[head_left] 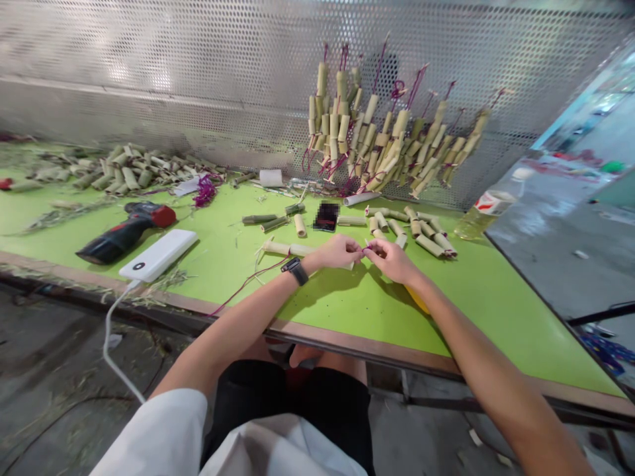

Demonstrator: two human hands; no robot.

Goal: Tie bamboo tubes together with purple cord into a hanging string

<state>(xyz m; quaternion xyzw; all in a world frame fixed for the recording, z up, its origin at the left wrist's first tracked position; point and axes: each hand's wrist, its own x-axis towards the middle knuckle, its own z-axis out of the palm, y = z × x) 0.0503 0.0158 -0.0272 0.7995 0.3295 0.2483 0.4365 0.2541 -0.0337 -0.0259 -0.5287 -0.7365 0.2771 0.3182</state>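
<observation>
My left hand [341, 252] and my right hand [389, 259] meet above the green table. Each has its fingertips pinched on a thin purple cord, of which only a small bit shows between them. A length of purple cord [251, 280] trails from the table's front edge up to a pale bamboo tube [276, 248] beside my left wrist. More of the bamboo is hidden under my left hand. Several short bamboo tubes [397, 228], some joined by cord, lie just past my right hand. Something yellow [418, 301] shows under my right forearm.
A cordless drill [129, 231] and a white power bank [159, 256] with a cable lie at left. Behind them is a heap of cut bamboo [126, 168]. Strung bamboo bundles [381, 142] hang on the perforated metal panel [198, 79]. A bottle of yellowish liquid [479, 218] stands at right.
</observation>
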